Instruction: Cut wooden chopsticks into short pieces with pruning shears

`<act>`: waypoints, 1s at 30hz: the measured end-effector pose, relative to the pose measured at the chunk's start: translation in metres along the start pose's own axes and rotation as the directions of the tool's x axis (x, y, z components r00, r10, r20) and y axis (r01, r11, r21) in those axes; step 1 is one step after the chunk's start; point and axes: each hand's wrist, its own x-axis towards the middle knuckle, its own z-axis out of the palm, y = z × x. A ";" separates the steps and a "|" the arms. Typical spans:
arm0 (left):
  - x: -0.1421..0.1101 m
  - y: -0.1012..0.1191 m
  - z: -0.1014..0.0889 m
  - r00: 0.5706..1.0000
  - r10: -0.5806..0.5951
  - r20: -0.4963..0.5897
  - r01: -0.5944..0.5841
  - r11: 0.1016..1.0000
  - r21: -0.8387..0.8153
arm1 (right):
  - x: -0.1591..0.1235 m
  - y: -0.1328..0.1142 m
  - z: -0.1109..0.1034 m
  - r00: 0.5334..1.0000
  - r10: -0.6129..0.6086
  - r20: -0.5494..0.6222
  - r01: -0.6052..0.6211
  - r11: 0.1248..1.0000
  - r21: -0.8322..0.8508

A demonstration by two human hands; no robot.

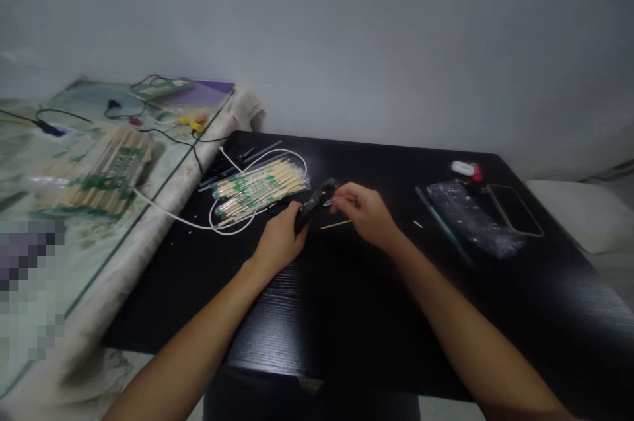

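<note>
Two bare forearms (198,335) reached in from the bottom edge, angling toward each other over the middle of the work. Behind everything stood a plain grey wall (356,51). Below it spread a black surface (371,328), its grain catching the light near the left forearm. To its left was a glass-topped surface (99,94), pale cloth (143,256) along its side, with a bundle of green-printed stick packets (116,166) on top. More stick packets (262,186) lay on the black surface just beyond the left hand, a white cable (171,213) looping around them. Over at the right, crumpled clear plastic (473,219) rested beside a phone (515,209), with a small red-and-white item (467,171) behind them.

Between the packets and the plastic, the left hand (280,236) had its grip closed around a dark, narrow object (308,211), held tilted above the surface, its far end toward the right hand (365,209). The right grip was bent in at that end; in the dim light I could not tell whether its fingertips pinched anything. One thin stick (335,225) lay below the right fingers, and a short pale piece (419,224) lay farther right.
</note>
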 end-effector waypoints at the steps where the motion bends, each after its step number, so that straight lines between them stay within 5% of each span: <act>1: 0.000 0.001 0.000 1.000 0.005 0.001 -0.005 1.000 -0.006 | 0.000 -0.001 0.000 1.000 -0.003 0.004 0.003 1.000 -0.015; 30: 0.002 0.007 -0.004 0.985 -0.111 0.134 0.097 0.990 0.107 | -0.001 0.005 0.001 1.000 0.031 -0.005 -0.032 0.991 -0.129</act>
